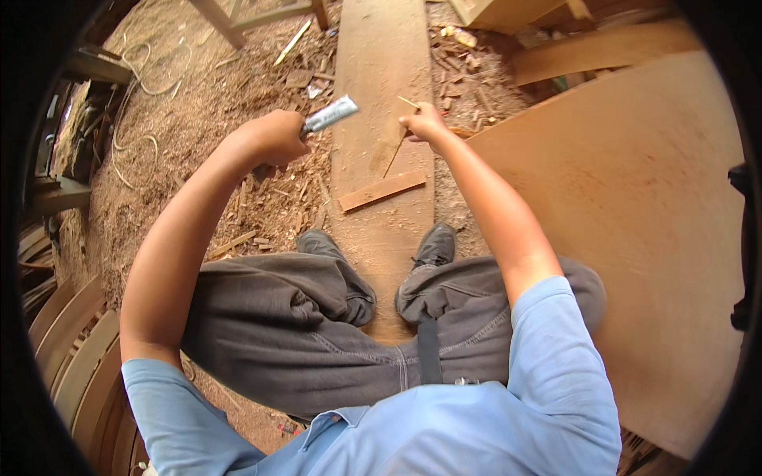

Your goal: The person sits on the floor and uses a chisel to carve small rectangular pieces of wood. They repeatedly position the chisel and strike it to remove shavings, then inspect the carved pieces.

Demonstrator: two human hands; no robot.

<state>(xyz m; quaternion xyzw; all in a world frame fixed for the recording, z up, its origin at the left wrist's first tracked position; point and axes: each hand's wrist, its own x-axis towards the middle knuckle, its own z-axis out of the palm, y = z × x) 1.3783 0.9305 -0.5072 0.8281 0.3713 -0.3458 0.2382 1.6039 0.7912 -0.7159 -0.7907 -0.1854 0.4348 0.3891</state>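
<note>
My left hand (278, 139) is closed around a silver flat-bladed tool (333, 113), its blade pointing to the right above a long plank (381, 47). The tool's exact kind is hard to make out, and the fingers hide its grip. Across the plank, my right hand (426, 124) pinches a thin wooden stick (407, 101). Below those fingers a thin dark sliver (394, 157) slants down toward the plank; whether it is part of the stick I cannot tell. A short wooden batten (382, 191) lies crosswise on the plank, just beyond my shoes.
Sawdust and wood scraps (298, 78) cover the ground on both sides. A large smooth wooden panel (619, 238) fills the right side. Curved wooden pieces (79, 357) stand at lower left. A pale cord (119, 147) lies at far left, and a wooden frame (270, 12) stands at the back.
</note>
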